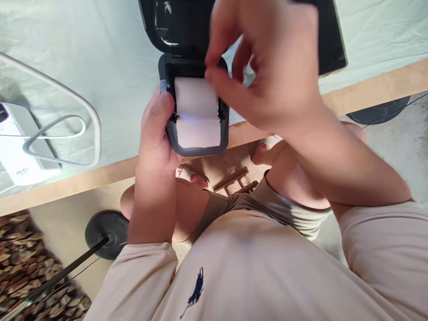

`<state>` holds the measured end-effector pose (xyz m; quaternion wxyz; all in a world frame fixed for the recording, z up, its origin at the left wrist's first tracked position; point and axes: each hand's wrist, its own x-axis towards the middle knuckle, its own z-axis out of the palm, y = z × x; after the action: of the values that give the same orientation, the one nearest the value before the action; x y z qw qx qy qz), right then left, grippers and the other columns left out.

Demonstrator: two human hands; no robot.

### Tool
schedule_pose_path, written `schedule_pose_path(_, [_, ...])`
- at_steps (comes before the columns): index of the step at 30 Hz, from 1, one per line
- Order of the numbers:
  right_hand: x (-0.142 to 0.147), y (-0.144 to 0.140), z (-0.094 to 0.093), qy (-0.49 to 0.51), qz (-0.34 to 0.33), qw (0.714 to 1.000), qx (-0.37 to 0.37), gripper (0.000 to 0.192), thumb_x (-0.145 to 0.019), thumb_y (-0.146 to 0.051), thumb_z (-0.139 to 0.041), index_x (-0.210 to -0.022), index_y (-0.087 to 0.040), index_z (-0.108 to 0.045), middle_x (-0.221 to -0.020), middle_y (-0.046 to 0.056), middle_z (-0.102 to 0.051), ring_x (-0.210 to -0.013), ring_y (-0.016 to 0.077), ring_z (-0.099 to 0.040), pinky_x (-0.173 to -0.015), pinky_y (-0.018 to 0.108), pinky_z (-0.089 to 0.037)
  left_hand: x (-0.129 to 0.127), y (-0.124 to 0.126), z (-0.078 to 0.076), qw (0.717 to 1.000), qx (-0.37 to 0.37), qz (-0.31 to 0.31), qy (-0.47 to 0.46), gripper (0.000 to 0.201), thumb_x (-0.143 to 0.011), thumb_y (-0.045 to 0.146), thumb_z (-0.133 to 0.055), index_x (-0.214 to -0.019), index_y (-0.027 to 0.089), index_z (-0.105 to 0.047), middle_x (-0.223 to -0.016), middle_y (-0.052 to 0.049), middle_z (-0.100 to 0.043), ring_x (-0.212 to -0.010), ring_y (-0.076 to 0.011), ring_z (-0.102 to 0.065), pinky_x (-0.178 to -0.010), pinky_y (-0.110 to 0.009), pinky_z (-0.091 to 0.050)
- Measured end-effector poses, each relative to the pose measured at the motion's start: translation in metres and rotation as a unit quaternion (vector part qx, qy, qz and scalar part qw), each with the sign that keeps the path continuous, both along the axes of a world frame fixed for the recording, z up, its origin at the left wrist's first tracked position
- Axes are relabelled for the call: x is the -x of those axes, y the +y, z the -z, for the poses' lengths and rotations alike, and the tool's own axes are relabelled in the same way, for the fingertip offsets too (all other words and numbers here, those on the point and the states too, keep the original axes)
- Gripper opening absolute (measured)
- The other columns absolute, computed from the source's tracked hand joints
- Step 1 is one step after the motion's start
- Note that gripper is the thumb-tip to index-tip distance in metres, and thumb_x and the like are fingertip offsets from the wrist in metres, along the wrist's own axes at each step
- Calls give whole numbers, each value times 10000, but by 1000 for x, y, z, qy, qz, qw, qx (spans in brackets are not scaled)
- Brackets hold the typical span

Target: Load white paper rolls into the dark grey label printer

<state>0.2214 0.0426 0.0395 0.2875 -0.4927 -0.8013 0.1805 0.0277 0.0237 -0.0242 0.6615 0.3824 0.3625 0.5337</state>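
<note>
My left hand [157, 125] grips a small dark paper-roll printer [197, 151] by its left side, thumb on the rim. The printer's black glossy lid [182, 26] stands open at the far end. Inside the compartment sits a white paper roll [197, 102]. Above the roll's upper right corner, my right hand [261, 67] has its thumb and forefinger pinched together, slightly blurred. Whatever lies between these fingertips is too small to make out. The right hand hides the printer's far right corner in part.
A white box-shaped device [26, 147] and a looped white cable [95, 120] are at left on the pale-covered table [113, 80]. A flat black object [331, 44] lies at right. The table's wooden edge [374, 87] crosses in front; round black bases [100, 227] stand below.
</note>
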Motion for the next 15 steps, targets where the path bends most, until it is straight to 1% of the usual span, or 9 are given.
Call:
schedule_pose_path(1, [1,0,-2,-77,-17,997,8,300,-919,-309,-585,-1187,-198,-665,-1137,-17,-686,-906,136,-659,-896,293,-548,1,1,2,1000,-3,3,9,315,-901,480,-694,-1090,230,-727,-1127,-36,-713,-1284,-249,-660,-1061,-337,-600])
schedule_pose_path(2, [3,1,-4,-126,-23,991,31,312,-885,-278,-603,-1189,-238,-663,-1113,-20,-693,-940,169,-667,-880,301,-550,2,2,4,1000,-5,6,19,344,-881,510,-715,-1099,243,-723,-1126,-41,-714,-1298,-266,-652,-1052,-353,-608])
schedule_pose_path(3, [5,1,-4,-152,-21,987,53,351,-855,-265,-629,-1204,-282,-653,-1090,-26,-697,-953,188,-667,-847,297,-548,2,3,5,999,-10,10,31,380,-853,539,-742,-1110,260,-721,-1132,-46,-714,-1313,-283,-644,-1045,-365,-615])
schedule_pose_path(4, [7,1,-5,-162,-13,984,72,369,-838,-266,-650,-1203,-316,-647,-1059,-28,-701,-941,194,-662,-805,287,-542,2,4,5,999,-15,14,43,415,-831,564,-758,-1126,274,-717,-1153,-46,-711,-1336,-298,-630,-1052,-376,-615])
schedule_pose_path(6, [12,1,-4,-163,-4,982,96,331,-839,-303,-667,-1167,-341,-647,-999,-26,-699,-866,184,-638,-726,274,-515,1,3,2,998,-17,15,59,422,-818,571,-757,-1132,292,-721,-1179,-40,-711,-1382,-321,-601,-1067,-387,-610])
schedule_pose_path(8, [15,1,-3,-159,-5,982,99,322,-823,-302,-676,-1143,-323,-645,-992,-20,-692,-819,178,-616,-675,272,-486,-3,0,-5,997,-2,6,74,336,-830,526,-728,-1088,310,-735,-1155,-36,-729,-1426,-329,-569,-1076,-376,-601])
schedule_pose_path(11, [11,-3,-7,-98,-19,991,88,387,-760,-220,-671,-1143,-268,-649,-1008,-25,-692,-791,143,-591,-716,256,-503,-8,-6,-17,996,26,-6,89,202,-860,469,-693,-1013,345,-741,-1094,-24,-750,-1458,-311,-541,-1122,-349,-569])
schedule_pose_path(13, [3,-4,-11,-5,-44,994,105,458,-767,-229,-652,-1225,-227,-643,-1012,-35,-686,-753,101,-577,-826,260,-546,-11,-8,-22,996,34,-11,80,165,-874,442,-677,-978,337,-751,-1060,-24,-754,-1486,-293,-513,-1187,-347,-526])
schedule_pose_path(15, [-6,-1,-10,113,-39,985,123,382,-862,-329,-583,-1211,-184,-641,-934,-30,-639,-745,84,-597,-900,282,-565,-11,-7,-23,997,40,-38,51,183,-910,425,-618,-943,307,-754,-1057,-27,-757,-1539,-258,-451,-1257,-360,-467])
